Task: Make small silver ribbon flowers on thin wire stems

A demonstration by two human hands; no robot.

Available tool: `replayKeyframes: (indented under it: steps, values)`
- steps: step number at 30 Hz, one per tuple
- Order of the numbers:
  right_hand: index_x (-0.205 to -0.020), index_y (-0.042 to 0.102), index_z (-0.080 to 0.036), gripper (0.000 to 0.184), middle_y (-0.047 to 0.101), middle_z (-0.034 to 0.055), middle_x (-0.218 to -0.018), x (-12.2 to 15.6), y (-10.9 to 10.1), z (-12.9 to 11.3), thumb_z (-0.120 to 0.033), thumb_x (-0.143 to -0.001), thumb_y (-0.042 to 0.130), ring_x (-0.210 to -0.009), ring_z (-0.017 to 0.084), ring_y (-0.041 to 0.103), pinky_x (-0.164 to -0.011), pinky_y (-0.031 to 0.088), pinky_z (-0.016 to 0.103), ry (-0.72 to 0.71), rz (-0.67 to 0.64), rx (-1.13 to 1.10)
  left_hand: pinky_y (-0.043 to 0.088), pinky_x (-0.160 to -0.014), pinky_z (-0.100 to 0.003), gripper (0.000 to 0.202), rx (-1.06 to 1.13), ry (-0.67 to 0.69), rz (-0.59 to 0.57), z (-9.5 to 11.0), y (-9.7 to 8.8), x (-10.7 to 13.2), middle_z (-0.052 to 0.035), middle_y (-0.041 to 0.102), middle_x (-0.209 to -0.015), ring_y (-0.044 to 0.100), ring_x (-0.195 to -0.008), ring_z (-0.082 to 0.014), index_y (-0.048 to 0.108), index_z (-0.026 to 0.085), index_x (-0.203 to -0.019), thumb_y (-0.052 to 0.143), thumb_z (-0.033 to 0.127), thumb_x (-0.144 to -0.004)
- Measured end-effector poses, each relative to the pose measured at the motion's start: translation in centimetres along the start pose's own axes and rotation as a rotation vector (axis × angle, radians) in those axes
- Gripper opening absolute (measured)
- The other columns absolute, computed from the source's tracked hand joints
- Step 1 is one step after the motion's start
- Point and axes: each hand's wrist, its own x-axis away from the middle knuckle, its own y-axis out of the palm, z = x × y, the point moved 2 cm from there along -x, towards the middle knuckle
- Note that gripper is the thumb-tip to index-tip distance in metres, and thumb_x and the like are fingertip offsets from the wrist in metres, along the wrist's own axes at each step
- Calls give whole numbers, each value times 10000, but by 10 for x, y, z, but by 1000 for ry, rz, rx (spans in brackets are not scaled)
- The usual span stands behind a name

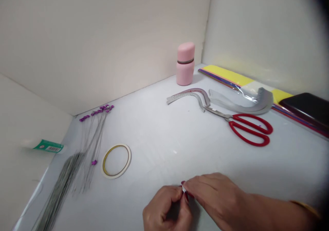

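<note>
At the front of the white table my left hand [166, 207] and my right hand [218, 195] meet, fingertips pinched together. Between them shows a tiny whitish piece [183, 189]; most of it is hidden by the fingers, so its kind is unclear. To the left of the hands lies a roll of narrow white tape [129, 162]. Farther left, thin wire stems [99, 130] with purple tips [102, 108] are spread out, beside a thick bundle of bare grey wires [60, 186]. Red-handled scissors [250, 128] rest beyond my right hand, blades partly apart.
A pink bottle [185, 64] stands by the back corner. Curved strips [190, 93] and a rolled clear sheet [241, 106] lie near the scissors. Along the right wall are a pack of coloured sheets [228, 75] and a black phone [305, 107]. A green-and-white tube [51, 146] is at left.
</note>
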Motion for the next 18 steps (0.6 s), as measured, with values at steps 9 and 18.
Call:
replayKeyframes:
  steps: [9,18]
  values:
    - [-1053,560,-154,247,679,41,-887,-6,0,11,-119,-868,400,-776,99,631,-719,487,170,138,-38,-366,502,-528,-189,86,98,-87,-24,-8,-5,3,-25,669,-595,618,-532,-123,647,169,-685,588,214,-727]
    - [-1003,605,-148,240,703,39,-845,-8,-3,11,-158,-898,389,-752,106,650,-707,500,180,47,-13,-277,517,-589,-184,117,79,7,-3,-4,-6,2,-16,713,-697,650,-608,-123,684,209,-799,591,175,-737]
